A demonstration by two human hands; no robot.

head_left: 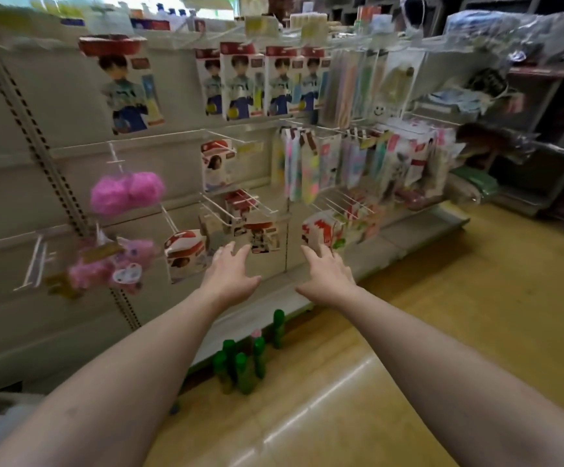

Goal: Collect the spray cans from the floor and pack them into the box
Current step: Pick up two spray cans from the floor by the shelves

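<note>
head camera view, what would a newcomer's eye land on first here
Two bare arms extend forward, left hand and right hand open and empty. Below them, green spray cans stand upright on the yellow floor by the shelf base. Bright pink mesh puffs hang on the left.

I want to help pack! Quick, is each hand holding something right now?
Left hand: open, holding nothing.
Right hand: open, holding nothing.

The spray cans [243, 369] are green with green caps, with one pink cap [256, 333] among them. The floor [442, 332] is glossy ochre yellow, the shelving [21, 197] cream. Hanging bath puffs [127, 192] are bright pink; the boxes [240, 79] are white with red tops
</note>
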